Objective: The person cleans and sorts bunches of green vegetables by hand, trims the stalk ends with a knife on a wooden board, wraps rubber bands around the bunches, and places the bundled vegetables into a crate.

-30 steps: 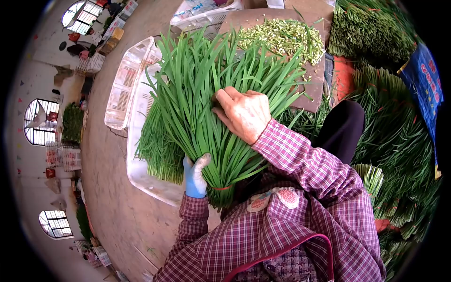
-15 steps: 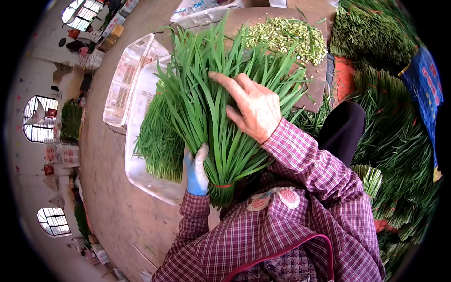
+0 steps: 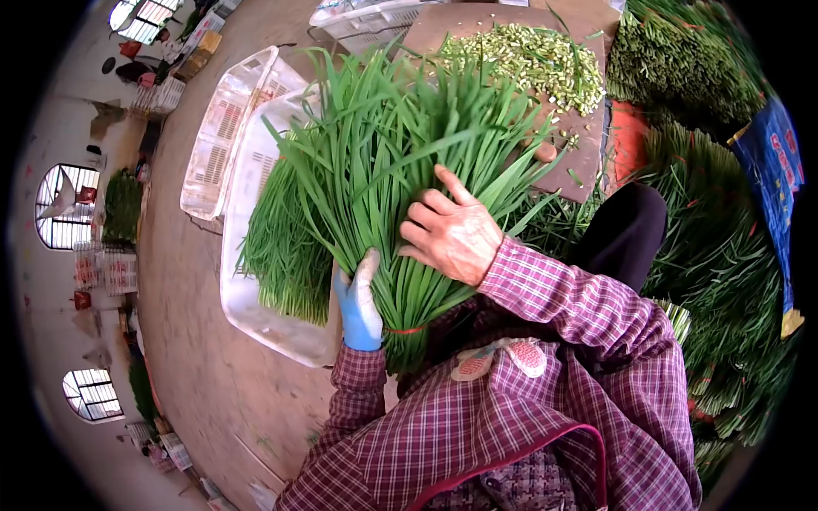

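A large bundle of long green leaves (image 3: 375, 170), tied low with a red band (image 3: 404, 330), fans out in front of me. My left hand (image 3: 361, 302), in a blue and white glove, is wrapped round its lower left side, thumb on top. On the middle of the leaves rests my bare right hand (image 3: 453, 234), its fingers bent and spread apart, gripping nothing that I can see. Left of the bundle, a white crate (image 3: 237, 294) holds more green bunches (image 3: 290, 230).
Cut stem pieces (image 3: 545, 64) lie on a brown board (image 3: 426, 27) beyond the bundle. Heaped green bunches (image 3: 716, 221) and a blue printed sack (image 3: 771, 179) are at the right. Another crate (image 3: 223, 145) stands at the left. My dark-clad knee (image 3: 630, 226) is beside the heap.
My right hand has moved down the leaves from their upper middle, and its fingers have curled more. Leaf tips have shifted and crossed over. My left hand keeps its hold low on the bundle.
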Demonstrator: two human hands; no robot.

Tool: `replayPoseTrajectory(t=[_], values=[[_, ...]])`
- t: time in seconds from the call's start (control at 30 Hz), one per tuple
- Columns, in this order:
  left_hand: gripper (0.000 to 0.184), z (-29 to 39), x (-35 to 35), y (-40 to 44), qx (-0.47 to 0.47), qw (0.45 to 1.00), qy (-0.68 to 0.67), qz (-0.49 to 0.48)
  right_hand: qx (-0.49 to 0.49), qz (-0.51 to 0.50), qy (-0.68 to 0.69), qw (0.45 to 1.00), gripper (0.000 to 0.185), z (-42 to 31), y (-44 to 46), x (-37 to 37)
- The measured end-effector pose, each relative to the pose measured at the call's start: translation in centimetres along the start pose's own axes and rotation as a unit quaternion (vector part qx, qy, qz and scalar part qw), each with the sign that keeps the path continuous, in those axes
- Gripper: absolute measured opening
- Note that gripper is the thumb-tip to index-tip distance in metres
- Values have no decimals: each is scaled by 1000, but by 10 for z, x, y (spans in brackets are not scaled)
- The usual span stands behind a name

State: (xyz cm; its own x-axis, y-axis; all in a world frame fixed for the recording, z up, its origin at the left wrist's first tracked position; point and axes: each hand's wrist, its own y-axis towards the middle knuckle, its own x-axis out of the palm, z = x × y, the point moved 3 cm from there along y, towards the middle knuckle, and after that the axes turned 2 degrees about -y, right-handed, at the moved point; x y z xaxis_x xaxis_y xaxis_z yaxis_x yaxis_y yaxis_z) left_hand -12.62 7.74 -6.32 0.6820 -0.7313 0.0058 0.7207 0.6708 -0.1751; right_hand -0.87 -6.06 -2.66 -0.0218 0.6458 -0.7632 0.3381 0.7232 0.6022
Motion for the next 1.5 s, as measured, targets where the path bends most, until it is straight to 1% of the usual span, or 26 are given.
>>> replayPoseTrajectory(t=[0.07, 0.13, 0.33, 0.43, 0.5, 0.57, 0.6, 0.67, 0.7, 0.77, 0.8, 0.87, 0.9, 0.93, 1.0, 1.07, 1.13, 1.27, 1.33, 1.4, 1.43, 1.47, 1.5], values=[[45, -4, -5, 2, -13, 1000, -4, 13, 11, -26, -24, 999, 25, 3, -9, -4], [43, -4, -3, 5, -9, 1000, -24, 1, 36, -39, -34, 998, 25, 7, -19, 5], [44, -5, -2, 7, -4, 1000, -26, 5, 74, -29, -22, 997, 24, 10, -23, 11], [45, -2, 1, 7, -5, 999, -40, -7, 108, -30, -19, 993, 35, 9, -22, 23], [45, 1, 3, 6, -5, 999, -48, -21, 103, -37, -29, 994, 35, 8, -19, 29], [51, 5, 6, 2, 16, 995, 46, -88, 98, -49, -18, 994, 38, 5, -13, 34], [54, 12, 14, -1, 50, 989, 78, -119, 90, -43, -21, 995, 38, 3, -11, 36], [58, -6, 8, 10, 102, 977, 130, -136, 87, -57, -16, 994, 37, 1, -9, 33], [58, -5, 9, 12, 103, 977, 130, -137, 82, -53, -21, 995, 39, 1, -9, 31], [57, -5, 11, 16, 65, 986, 106, -109, 86, -46, -11, 995, 37, 4, -12, 26], [57, -6, 10, 17, 65, 986, 106, -111, 90, -39, -1, 995, 35, 7, -14, 23], [54, -10, 7, 22, 27, 989, 90, -114, 90, -55, -25, 994, 24, 11, -19, 12], [50, -11, 7, 23, 42, 991, 87, -95, 91, -63, -25, 994, 24, 12, -25, 9], [50, -10, 8, 21, 40, 991, 86, -97, 90, -71, -25, 993, 24, 12, -31, 5], [48, -9, 6, 18, 26, 996, 66, -57, 95, -71, -32, 992, 24, 9, -41, -7], [46, -13, 2, 16, 20, 997, 51, -46, 110, -66, -30, 991, 24, 8, -51, -5], [45, -10, 1, 15, 41, 997, 57, -37, 121, -55, -18, 991, 24, 6, -56, -4], [42, -14, -3, 13, 50, 998, 40, -19, 137, -36, -8, 990, 25, 6, -60, -4], [42, -13, -4, 11, 49, 998, 40, -16, 143, 6, 7, 990, 23, 9, -63, -7], [42, -8, -3, 5, 64, 996, 54, -15, 175, 25, 6, 984, 19, 14, -65, -12], [51, -10, -6, 4, 56, 997, 41, -17, 183, 27, 14, 983, 20, 16, -67, -14], [51, -10, -5, 1, 55, 998, 39, -18, 190, 30, 21, 981, 20, 19, -69, -15], [51, -7, -3, -3, 77, 996, 53, -13, 187, 37, 29, 981, 20, 20, -68, -20]])
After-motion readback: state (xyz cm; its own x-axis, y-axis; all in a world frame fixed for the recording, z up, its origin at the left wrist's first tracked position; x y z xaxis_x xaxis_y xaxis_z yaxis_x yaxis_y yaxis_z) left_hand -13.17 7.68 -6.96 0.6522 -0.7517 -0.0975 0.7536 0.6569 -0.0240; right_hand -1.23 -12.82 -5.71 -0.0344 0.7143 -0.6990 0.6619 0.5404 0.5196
